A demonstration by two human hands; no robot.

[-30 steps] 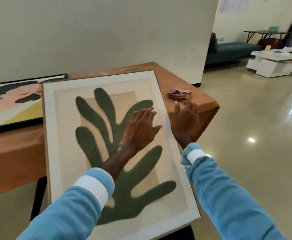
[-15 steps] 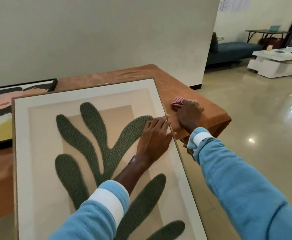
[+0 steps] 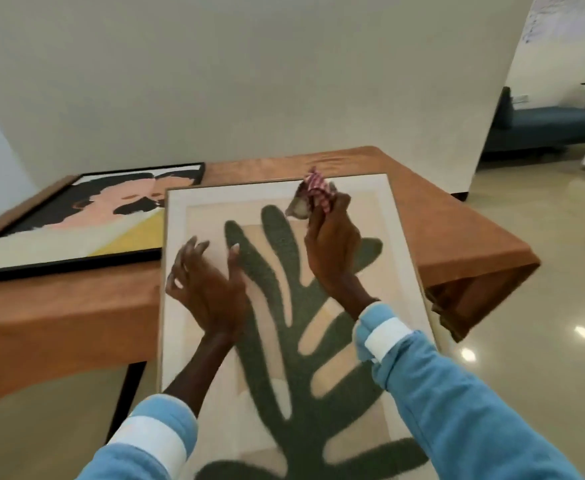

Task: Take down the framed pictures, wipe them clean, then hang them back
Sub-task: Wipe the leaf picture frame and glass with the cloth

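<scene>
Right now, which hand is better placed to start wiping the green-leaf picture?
Right. The right hand grips the checked cloth over the upper part of the green-leaf picture. The left hand is open over its left side, holding nothing, likely better for steadying.

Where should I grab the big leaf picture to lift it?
Take the leaf picture by its two long side edges, one hand coming in from each side. It is wide, flat and leans on the table, so those edges look free. Set the cloth down first.
</scene>
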